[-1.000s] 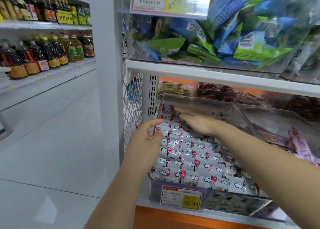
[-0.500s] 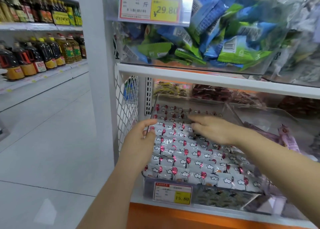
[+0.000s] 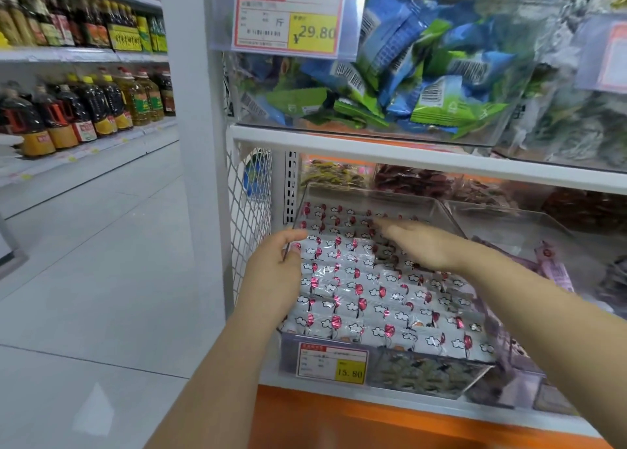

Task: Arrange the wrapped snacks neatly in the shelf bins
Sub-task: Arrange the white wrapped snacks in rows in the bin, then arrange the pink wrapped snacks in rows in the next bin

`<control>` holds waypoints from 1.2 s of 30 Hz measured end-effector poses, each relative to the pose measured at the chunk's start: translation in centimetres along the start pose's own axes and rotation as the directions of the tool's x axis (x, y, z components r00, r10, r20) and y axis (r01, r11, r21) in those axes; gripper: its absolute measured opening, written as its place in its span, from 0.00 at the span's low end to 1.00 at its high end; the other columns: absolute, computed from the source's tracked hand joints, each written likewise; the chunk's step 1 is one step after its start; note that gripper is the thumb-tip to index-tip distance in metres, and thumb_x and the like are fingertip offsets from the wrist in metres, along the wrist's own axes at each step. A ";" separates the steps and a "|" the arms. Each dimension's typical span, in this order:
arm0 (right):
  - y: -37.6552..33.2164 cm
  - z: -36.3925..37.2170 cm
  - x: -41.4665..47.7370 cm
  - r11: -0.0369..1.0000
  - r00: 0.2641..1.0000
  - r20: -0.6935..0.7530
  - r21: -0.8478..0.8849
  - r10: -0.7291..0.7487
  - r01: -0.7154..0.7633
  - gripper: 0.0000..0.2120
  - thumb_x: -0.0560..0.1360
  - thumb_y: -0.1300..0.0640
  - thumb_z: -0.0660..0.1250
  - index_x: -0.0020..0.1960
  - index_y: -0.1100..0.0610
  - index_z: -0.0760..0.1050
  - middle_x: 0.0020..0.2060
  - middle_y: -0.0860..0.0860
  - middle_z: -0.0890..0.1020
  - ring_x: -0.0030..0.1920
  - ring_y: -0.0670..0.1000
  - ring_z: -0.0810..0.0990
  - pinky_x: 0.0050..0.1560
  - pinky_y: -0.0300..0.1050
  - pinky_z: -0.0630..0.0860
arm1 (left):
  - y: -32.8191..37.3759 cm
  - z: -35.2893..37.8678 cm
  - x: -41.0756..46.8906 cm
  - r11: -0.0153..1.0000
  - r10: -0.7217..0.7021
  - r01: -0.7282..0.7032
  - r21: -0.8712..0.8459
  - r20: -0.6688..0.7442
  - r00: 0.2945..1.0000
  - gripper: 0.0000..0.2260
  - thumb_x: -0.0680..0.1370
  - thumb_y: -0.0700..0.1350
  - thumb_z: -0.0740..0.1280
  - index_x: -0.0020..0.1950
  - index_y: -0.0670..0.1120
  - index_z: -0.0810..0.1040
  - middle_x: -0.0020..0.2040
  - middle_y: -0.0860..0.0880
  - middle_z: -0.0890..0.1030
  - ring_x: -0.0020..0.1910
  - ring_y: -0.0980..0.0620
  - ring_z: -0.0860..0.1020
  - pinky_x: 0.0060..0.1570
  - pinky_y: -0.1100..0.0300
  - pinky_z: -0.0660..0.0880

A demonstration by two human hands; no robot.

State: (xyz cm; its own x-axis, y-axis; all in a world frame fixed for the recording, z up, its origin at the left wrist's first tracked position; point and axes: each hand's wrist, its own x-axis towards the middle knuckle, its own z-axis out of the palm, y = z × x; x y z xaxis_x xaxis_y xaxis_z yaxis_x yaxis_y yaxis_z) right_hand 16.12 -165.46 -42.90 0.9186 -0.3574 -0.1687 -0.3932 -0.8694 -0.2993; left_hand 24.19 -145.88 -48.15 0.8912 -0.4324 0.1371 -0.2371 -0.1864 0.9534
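Observation:
A clear plastic bin [image 3: 380,194] on the lower shelf holds several rows of white wrapped snacks [image 3: 369,299] printed with red balloons and clouds. My left hand [image 3: 273,272] grips the bin's left wall, thumb over the rim. My right hand [image 3: 420,245] lies flat, palm down, fingers stretched out over the snacks in the back half of the bin; it holds nothing.
A price tag reading 15.80 [image 3: 334,364] fronts the bin. A neighbouring clear bin [image 3: 529,221] with pink packets stands to the right. Above, a bin of blue and green packets [image 3: 390,75] overhangs. A wire mesh panel [image 3: 249,211] closes the shelf's left side. Oil bottles [image 3: 84,109] line the far aisle.
My right hand has slid from the back left of the bin toward the right across the snacks. My left hand has stayed on the bin's left wall.

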 end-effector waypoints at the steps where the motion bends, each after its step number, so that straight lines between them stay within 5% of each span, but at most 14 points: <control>1: 0.4 -0.1 -0.9 0.996 0.998 0.010 -0.053 -0.065 0.066 0.22 0.82 0.51 0.47 0.75 0.54 0.58 0.74 0.51 0.61 0.73 0.51 0.60 0.71 0.43 0.55 | 0.0 0.0 0.0 1.000 0.001 -0.001 0.001 -0.003 1.000 0.13 0.81 0.43 0.58 0.61 0.54 0.75 0.66 0.53 0.73 0.39 0.58 0.77 0.28 0.67 0.74; 4: 1.1 1.5 -2.9 0.962 0.982 0.154 -0.232 -0.112 0.146 0.21 0.82 0.53 0.49 0.75 0.55 0.59 0.74 0.51 0.61 0.74 0.50 0.56 0.73 0.42 0.51 | -0.1 0.1 0.2 0.999 0.014 -0.013 0.030 -0.019 1.000 0.12 0.81 0.43 0.57 0.61 0.54 0.75 0.66 0.52 0.74 0.35 0.61 0.76 0.24 0.68 0.72; 7: 1.3 3.5 -3.0 0.942 0.987 0.156 -0.323 -0.035 0.084 0.23 0.82 0.49 0.45 0.77 0.49 0.50 0.76 0.44 0.50 0.76 0.48 0.48 0.75 0.47 0.45 | 0.1 0.3 0.1 0.998 0.017 -0.017 0.059 -0.013 1.000 0.14 0.81 0.41 0.56 0.62 0.53 0.75 0.64 0.49 0.75 0.23 0.65 0.72 0.20 0.71 0.66; 9: 1.3 3.7 -2.4 0.952 0.995 0.094 -0.301 -0.031 0.058 0.23 0.82 0.48 0.44 0.76 0.48 0.51 0.76 0.42 0.50 0.75 0.49 0.50 0.74 0.51 0.47 | 0.5 0.3 -0.3 0.991 0.064 -0.062 0.121 -0.012 0.998 0.14 0.81 0.40 0.56 0.62 0.52 0.75 0.67 0.49 0.73 0.37 0.69 0.76 0.37 0.72 0.72; 11: 1.6 3.4 -2.5 0.972 0.998 0.011 -0.224 -0.068 0.069 0.23 0.82 0.48 0.46 0.76 0.50 0.54 0.76 0.44 0.52 0.75 0.48 0.52 0.75 0.48 0.47 | 0.9 0.1 -0.6 0.950 0.159 -0.136 0.282 -0.062 0.985 0.14 0.80 0.40 0.58 0.63 0.51 0.75 0.72 0.50 0.66 0.64 0.57 0.71 0.63 0.63 0.65; 12: 1.9 3.3 -3.0 0.978 0.994 -0.043 -0.188 -0.099 0.090 0.23 0.82 0.49 0.47 0.76 0.51 0.55 0.76 0.46 0.53 0.75 0.48 0.53 0.74 0.43 0.45 | 1.2 -0.1 -0.9 0.921 0.212 -0.171 0.349 -0.083 0.974 0.14 0.79 0.40 0.59 0.63 0.51 0.75 0.72 0.51 0.65 0.67 0.51 0.68 0.66 0.59 0.61; 14: 2.0 2.9 -5.3 0.976 0.976 -0.133 -0.153 -0.174 0.153 0.23 0.82 0.51 0.50 0.76 0.53 0.54 0.76 0.48 0.54 0.75 0.46 0.52 0.71 0.36 0.45 | 1.9 -0.3 -2.0 0.856 0.332 -0.286 0.430 -0.033 0.943 0.15 0.79 0.40 0.60 0.64 0.51 0.74 0.71 0.54 0.66 0.65 0.55 0.68 0.65 0.63 0.60; 18: 2.1 4.3 -11.0 0.954 0.961 -0.117 -0.199 -0.249 0.223 0.25 0.82 0.48 0.50 0.77 0.52 0.51 0.76 0.47 0.51 0.76 0.45 0.49 0.67 0.30 0.39 | 2.0 0.9 -4.6 0.735 0.408 -0.488 0.471 0.267 0.873 0.15 0.80 0.44 0.60 0.66 0.52 0.73 0.66 0.57 0.71 0.64 0.62 0.66 0.65 0.66 0.57; 21: 2.1 7.2 -13.6 0.930 0.952 -0.156 -0.302 -0.264 0.209 0.29 0.77 0.43 0.46 0.74 0.52 0.61 0.74 0.50 0.62 0.73 0.51 0.62 0.73 0.49 0.57 | 1.3 2.5 -6.5 0.618 0.396 -0.573 0.538 0.415 0.819 0.13 0.80 0.48 0.60 0.64 0.54 0.75 0.66 0.56 0.72 0.67 0.55 0.67 0.70 0.51 0.57; 24: 3.0 8.2 -15.0 0.927 0.926 -0.258 -0.326 -0.275 0.185 0.24 0.73 0.45 0.53 0.64 0.53 0.75 0.62 0.52 0.78 0.62 0.53 0.77 0.58 0.55 0.76 | 1.2 3.8 -7.7 0.544 0.335 -0.603 0.584 0.507 0.794 0.15 0.80 0.52 0.58 0.66 0.56 0.72 0.69 0.58 0.68 0.71 0.55 0.61 0.72 0.46 0.48; 27: 4.2 7.2 -16.8 0.935 0.883 -0.350 -0.277 -0.312 0.221 0.20 0.73 0.48 0.56 0.59 0.52 0.78 0.57 0.49 0.81 0.57 0.52 0.79 0.58 0.52 0.76 | 2.0 5.4 -8.2 0.512 0.357 -0.642 0.570 0.539 0.763 0.15 0.80 0.52 0.57 0.67 0.58 0.71 0.69 0.60 0.66 0.70 0.57 0.61 0.73 0.49 0.47; 33: 9.3 5.0 -19.7 0.992 0.881 -0.455 -0.057 -0.127 0.114 0.15 0.74 0.50 0.60 0.57 0.51 0.80 0.51 0.46 0.83 0.53 0.50 0.79 0.56 0.48 0.75 | 3.7 10.0 -9.1 0.532 0.462 -0.734 0.423 0.582 0.669 0.18 0.78 0.55 0.50 0.60 0.56 0.76 0.60 0.61 0.74 0.61 0.59 0.70 0.70 0.57 0.47; 36: 12.5 4.3 -19.6 0.998 0.892 -0.450 0.004 -0.049 0.057 0.14 0.76 0.51 0.61 0.59 0.50 0.79 0.52 0.45 0.82 0.55 0.48 0.77 0.57 0.47 0.74 | 4.4 12.3 -8.7 0.539 0.502 -0.745 0.393 0.561 0.659 0.14 0.78 0.51 0.55 0.58 0.56 0.78 0.58 0.60 0.76 0.57 0.59 0.73 0.71 0.51 0.53</control>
State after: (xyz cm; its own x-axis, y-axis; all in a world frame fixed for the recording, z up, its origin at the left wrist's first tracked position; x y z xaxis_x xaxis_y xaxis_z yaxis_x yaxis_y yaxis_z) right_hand -6.93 -167.87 -47.41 0.8560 -0.4299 0.2872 -0.3406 -0.8868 -0.3122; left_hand 10.67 -153.76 -48.44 0.2513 -0.8730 0.4180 -0.9438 -0.1252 0.3059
